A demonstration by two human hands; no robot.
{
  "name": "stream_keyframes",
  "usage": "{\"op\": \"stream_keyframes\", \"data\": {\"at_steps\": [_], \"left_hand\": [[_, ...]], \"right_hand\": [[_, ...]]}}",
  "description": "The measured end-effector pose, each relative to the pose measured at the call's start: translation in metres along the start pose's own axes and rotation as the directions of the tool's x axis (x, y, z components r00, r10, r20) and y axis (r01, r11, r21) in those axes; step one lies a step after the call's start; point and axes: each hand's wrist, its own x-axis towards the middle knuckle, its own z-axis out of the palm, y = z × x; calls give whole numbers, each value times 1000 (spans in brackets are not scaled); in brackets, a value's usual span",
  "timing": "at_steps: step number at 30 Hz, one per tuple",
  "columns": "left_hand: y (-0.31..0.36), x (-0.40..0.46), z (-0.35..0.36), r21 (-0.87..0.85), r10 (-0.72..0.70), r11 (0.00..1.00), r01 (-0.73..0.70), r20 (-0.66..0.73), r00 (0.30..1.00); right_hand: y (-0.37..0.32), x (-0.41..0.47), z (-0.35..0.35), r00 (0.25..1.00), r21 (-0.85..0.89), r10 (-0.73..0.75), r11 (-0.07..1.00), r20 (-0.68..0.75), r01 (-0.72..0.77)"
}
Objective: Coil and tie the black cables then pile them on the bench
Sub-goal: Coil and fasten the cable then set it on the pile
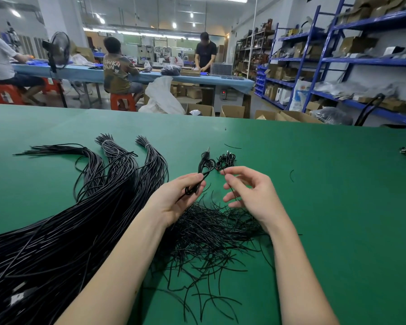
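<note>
over bench (314, 184): left hand (174, 198) grips coiled cable (198, 181); right hand (251, 193) pinches thin tie (230, 187), ends hidden.

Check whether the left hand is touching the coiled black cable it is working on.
Touching. The head view shows the left hand with its fingers curled round the coiled black cable, loops sticking out above the fingertips.

Two hands (174, 200) (251, 195), three long cable bundles (117, 165), one loose tie heap (211, 231), three other people (120, 66).

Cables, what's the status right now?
Left hand grips coiled cable. Right hand pinches thin tie wire. Nothing in the way.
</note>
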Motion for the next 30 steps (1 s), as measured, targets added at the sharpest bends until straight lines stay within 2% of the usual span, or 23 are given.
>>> {"op": "stream_keyframes", "data": {"at_steps": [6, 12, 16, 22, 27, 30], "left_hand": [[-7, 3, 1, 218, 153, 962, -163, 63, 986], [-8, 3, 1, 329, 262, 902, -281, 101, 960], [-9, 1, 2, 345, 294, 882, -321, 128, 947], [-11, 0, 4, 359, 318, 858, -367, 189, 929], [-11, -2, 6, 321, 315, 871, -371, 213, 925], [-11, -4, 7, 272, 281, 898, -345, 247, 927]], "right_hand": [[-2, 4, 18, 997, 16, -12, 1000, 76, 10], [2, 5, 20, 995, 8, 22, 1000, -93, -21], [1, 3, 20, 995, -12, 30, 999, -99, -31], [-4, 2, 19, 967, 305, 242, 930, -85, -206], [-4, 1, 15, 949, 446, 312, 855, -33, -265], [-2, 1, 13, 953, 431, 302, 855, 40, -289]]}}
